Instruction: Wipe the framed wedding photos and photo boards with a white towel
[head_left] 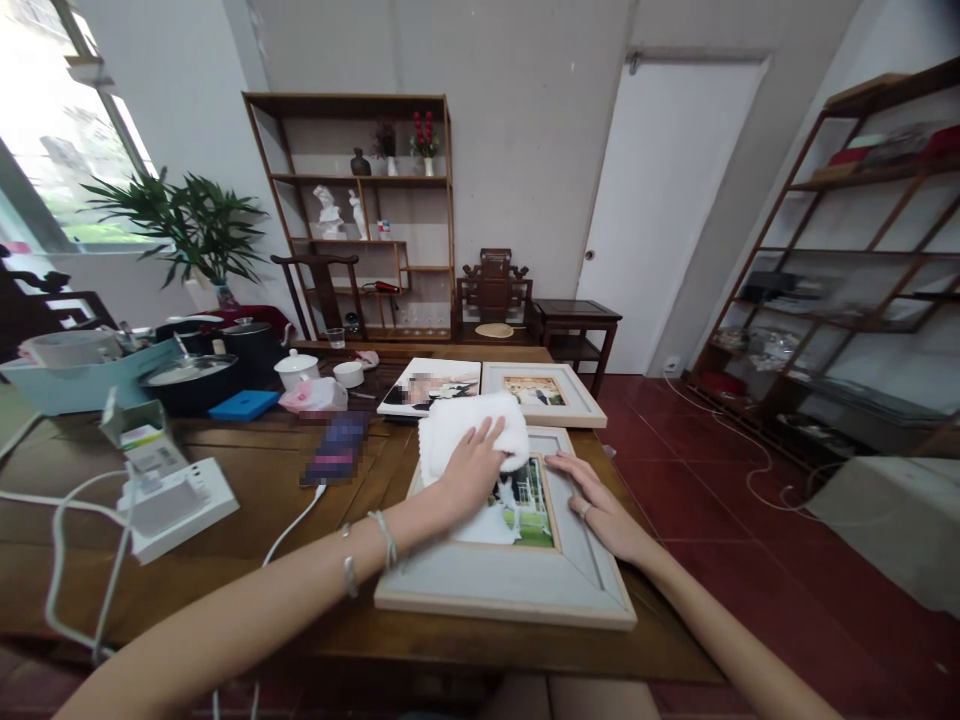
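Note:
My left hand [474, 468] presses a folded white cloth [446, 425] onto a framed photo, its fingers bent over the cloth. Beneath lies a pale picture frame [510, 580] with a wide grey inner border, flat at the table's front edge. The cloth and hand cover the photo's left and upper parts; green grass and a white dress show in the rest. On the frame's right side rests my right hand [606, 512], fingers stretched out and a ring on one. Directly behind are a second framed picture [589, 408] and an unframed-looking photo panel [401, 393].
On the wooden table [300, 610] at left sit a phone [335, 448] with a white cable, an opened white box [187, 510], a blue box [244, 404], pots [191, 385] and a lidded white cup [295, 368]. Shelves [352, 98] and chairs stand behind.

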